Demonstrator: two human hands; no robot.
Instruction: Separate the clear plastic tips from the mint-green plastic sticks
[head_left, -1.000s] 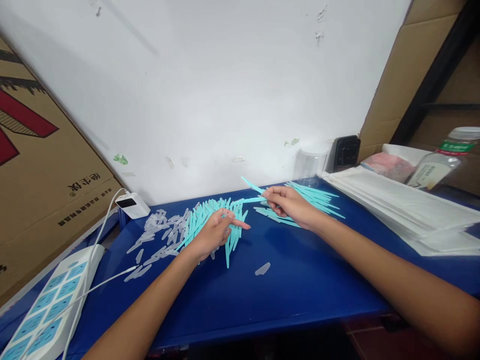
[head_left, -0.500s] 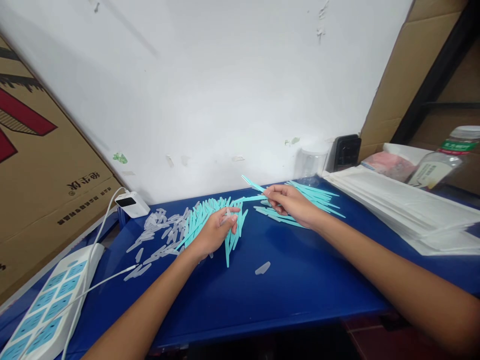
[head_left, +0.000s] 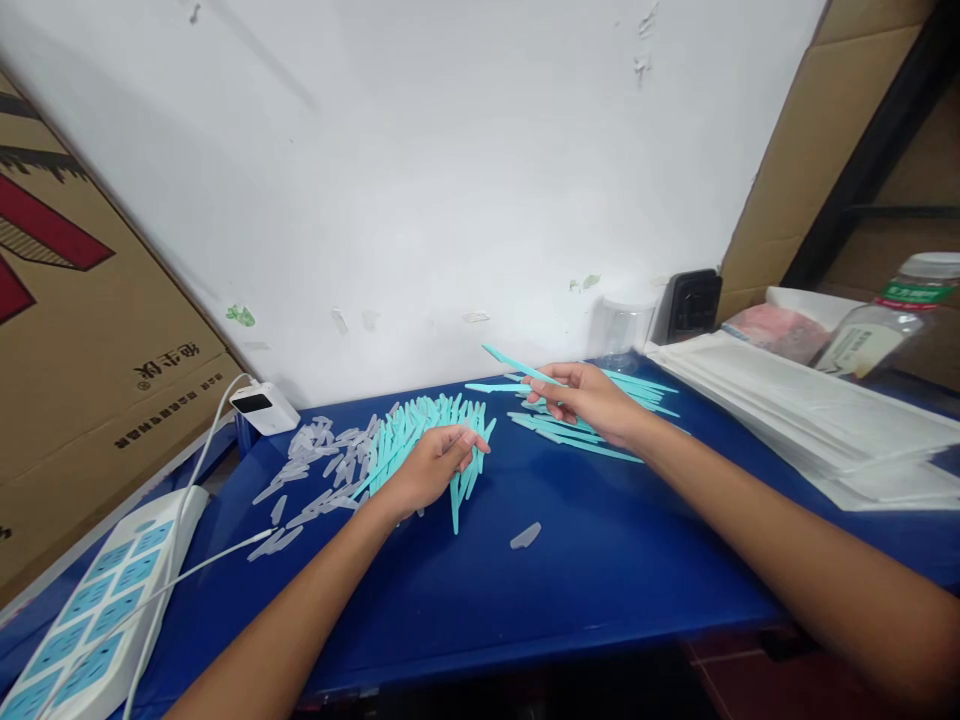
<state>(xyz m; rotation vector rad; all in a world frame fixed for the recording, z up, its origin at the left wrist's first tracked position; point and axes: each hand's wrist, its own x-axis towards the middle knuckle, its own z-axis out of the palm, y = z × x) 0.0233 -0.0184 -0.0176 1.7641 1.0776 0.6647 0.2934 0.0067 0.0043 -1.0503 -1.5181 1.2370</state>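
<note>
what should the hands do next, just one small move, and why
Probably bring the right hand slightly nearer the left hand: it holds turquoise sticks pointing that way, while the left hand is by the turquoise pile, fingers bent; whether it grips a piece is unclear.

Central stick pile: loose pieces at its left, power strip farther left; second stick group, then stacked sheets at its right; wall behind.

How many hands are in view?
2: the left hand, at the pile of turquoise sticks, and the right hand, pinching a turquoise stick. No others show.
</note>
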